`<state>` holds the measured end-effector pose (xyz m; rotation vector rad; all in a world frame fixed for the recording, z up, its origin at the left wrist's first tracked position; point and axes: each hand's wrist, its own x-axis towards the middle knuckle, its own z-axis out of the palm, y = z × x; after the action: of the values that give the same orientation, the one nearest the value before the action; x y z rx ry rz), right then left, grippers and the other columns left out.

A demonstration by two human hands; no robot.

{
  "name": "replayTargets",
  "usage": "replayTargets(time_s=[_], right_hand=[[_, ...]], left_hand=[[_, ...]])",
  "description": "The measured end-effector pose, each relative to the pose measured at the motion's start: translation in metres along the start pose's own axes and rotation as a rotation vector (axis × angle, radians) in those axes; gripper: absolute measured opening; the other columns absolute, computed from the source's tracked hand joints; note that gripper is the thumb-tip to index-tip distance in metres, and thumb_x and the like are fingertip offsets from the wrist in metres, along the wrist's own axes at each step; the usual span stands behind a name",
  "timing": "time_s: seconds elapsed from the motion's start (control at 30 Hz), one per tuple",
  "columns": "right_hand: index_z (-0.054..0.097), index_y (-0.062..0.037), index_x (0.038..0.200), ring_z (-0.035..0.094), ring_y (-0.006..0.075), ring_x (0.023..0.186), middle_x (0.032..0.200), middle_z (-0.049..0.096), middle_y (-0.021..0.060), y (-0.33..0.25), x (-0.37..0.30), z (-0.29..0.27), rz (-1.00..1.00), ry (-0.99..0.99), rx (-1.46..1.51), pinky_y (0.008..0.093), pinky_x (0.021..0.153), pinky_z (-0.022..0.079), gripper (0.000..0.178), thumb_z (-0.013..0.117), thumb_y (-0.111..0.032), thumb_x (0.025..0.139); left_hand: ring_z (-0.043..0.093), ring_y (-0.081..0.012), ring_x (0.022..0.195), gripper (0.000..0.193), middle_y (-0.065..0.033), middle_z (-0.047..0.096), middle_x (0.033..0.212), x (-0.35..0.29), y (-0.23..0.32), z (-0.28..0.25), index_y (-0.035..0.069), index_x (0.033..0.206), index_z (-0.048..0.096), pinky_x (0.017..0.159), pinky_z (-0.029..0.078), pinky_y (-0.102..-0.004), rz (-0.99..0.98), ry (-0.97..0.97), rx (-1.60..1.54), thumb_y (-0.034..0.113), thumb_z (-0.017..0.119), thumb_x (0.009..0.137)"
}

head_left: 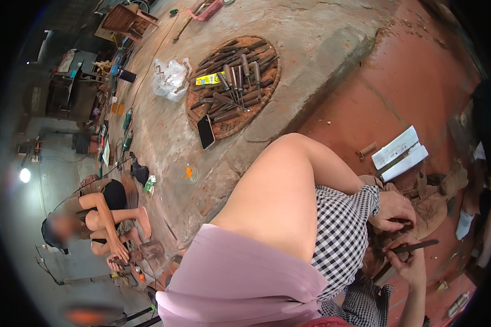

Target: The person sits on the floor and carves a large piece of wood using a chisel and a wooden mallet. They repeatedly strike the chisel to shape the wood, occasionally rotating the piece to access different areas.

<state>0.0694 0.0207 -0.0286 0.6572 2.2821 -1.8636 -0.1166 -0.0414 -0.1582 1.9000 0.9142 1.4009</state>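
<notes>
My left hand (394, 211), below a black-and-white checked cuff, is closed with its fingers curled against a brown carved wood piece (432, 215). Something dark shows under those fingertips, too hidden to name. Just below it, my right hand (410, 267) pinches a long, thin, dark chisel-like tool (424, 245) between thumb and fingers. One end of the tool sticks out to the right, while its other end runs in toward the wood. Both hands are close together, and part of the wood piece is hidden behind them.
White paper sheets (401, 152) and a chisel handle (368, 149) lie on the red tiles. On the raised slab sit a round tray (278, 82) of several chisels, a phone (205, 132) and a plastic bag (172, 79). Another person (101, 215) crouches at left; feet show at far right.
</notes>
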Motion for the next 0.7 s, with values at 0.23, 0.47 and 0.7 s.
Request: replayTargets(time_s=[0.23,0.47,0.7], right_hand=[[0.057,0.0010,0.110,0.066,0.0147,0.076,0.087,0.064,0.0074,-0.006,-0.024,-0.002,0.131,0.077,0.279,0.0235,0.068,0.050,0.027,0.070,-0.006,0.087],[0.025,0.0039,0.152,0.065,0.0130,0.089,0.126,0.060,0.0111,-0.040,-0.039,-0.035,0.031,0.200,0.082,0.0213,0.069,0.052,0.095,0.079,-0.028,0.080],[0.044,0.0034,0.136,0.059,0.0070,0.068,0.110,0.067,0.0126,0.020,-0.058,-0.069,-0.031,0.254,0.514,0.0158,0.062,0.046,0.054,0.059,-0.027,0.094]], left_hand=[[0.060,-0.0387,0.100,0.034,-0.0165,0.063,0.107,-0.007,0.001,-0.007,0.005,0.114,0.058,0.086,0.049,-0.0469,0.020,0.047,0.005,0.020,0.058,0.084],[0.061,-0.0396,0.100,0.037,-0.0190,0.064,0.105,-0.010,-0.001,-0.005,0.004,0.112,0.061,0.087,0.050,-0.0475,0.007,0.080,0.005,0.026,0.058,0.083],[0.059,-0.0395,0.104,0.042,-0.0202,0.063,0.110,-0.018,0.014,-0.013,0.002,0.116,0.060,0.089,0.049,-0.0468,-0.160,0.085,0.083,0.031,0.058,0.086]])
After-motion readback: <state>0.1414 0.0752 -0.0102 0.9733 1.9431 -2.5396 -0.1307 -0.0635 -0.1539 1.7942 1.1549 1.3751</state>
